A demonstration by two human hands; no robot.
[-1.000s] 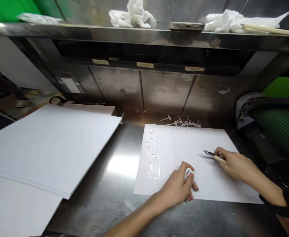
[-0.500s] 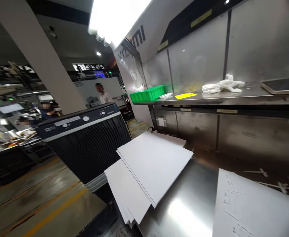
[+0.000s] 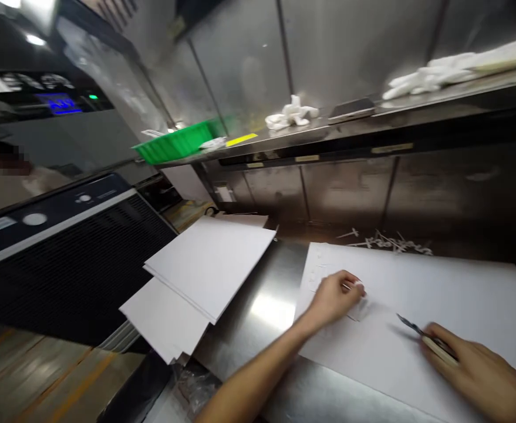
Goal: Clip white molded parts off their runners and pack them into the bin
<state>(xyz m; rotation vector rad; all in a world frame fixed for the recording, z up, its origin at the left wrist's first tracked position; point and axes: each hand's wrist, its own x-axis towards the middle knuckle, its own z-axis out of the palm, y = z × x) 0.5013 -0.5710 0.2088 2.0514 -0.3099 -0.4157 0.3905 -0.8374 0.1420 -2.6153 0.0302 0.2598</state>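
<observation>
A large white sheet (image 3: 416, 294) lies on the metal bench, with thin cut lines and small outlines near its left edge. Over that edge, my left hand (image 3: 339, 296) pinches a small white piece (image 3: 358, 285) between thumb and fingertips; its exact shape is blurred. My right hand (image 3: 478, 370) is closed around the pale handle of a craft knife (image 3: 436, 348) above the sheet. The dark, pointed blade faces left toward my left hand, apart from it.
Stacked white sheets (image 3: 218, 258) lie to the left on the metal bench (image 3: 273, 294). Thin white scraps (image 3: 390, 242) are strewn behind the large sheet. The shelf (image 3: 279, 138) holds a green bin (image 3: 176, 144) and white gloves (image 3: 292, 114). A black-fronted machine (image 3: 86, 264) stands left; a person is beyond.
The view has swung right and down, so more of the large sheet shows. Both my hands have come into view, the left with a small white piece, the right with the craft knife.
</observation>
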